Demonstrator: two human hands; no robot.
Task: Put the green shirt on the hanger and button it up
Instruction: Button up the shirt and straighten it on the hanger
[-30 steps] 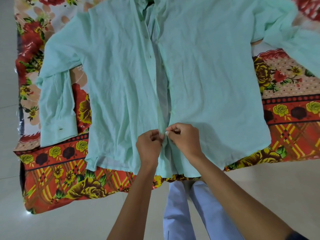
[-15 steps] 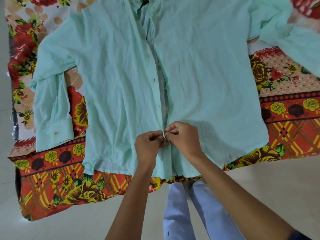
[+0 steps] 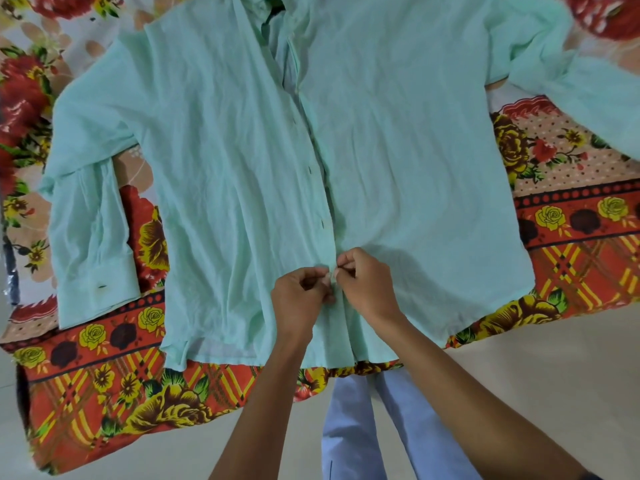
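The pale green shirt (image 3: 214, 161) lies spread face up on a flowered bedsheet, collar at the top, hem toward me. Its front plackets meet down the middle, with small buttons showing along the seam. My left hand (image 3: 299, 297) and my right hand (image 3: 365, 285) meet at the placket low on the shirt, each pinching the fabric edge around a button there. A dark bit of the hanger (image 3: 275, 10) shows inside the collar; the rest is hidden under the shirt.
The red, orange and yellow flowered bedsheet (image 3: 104, 386) hangs over the bed's near edge. The shirt's left sleeve (image 3: 90, 237) is folded down, the right sleeve (image 3: 588, 84) runs off to the right. My light blue trousers (image 3: 349, 427) and pale floor (image 3: 540, 375) lie below.
Both hands have shifted slightly up the placket while still pinching it. The gap between the two front edges above my hands has closed.
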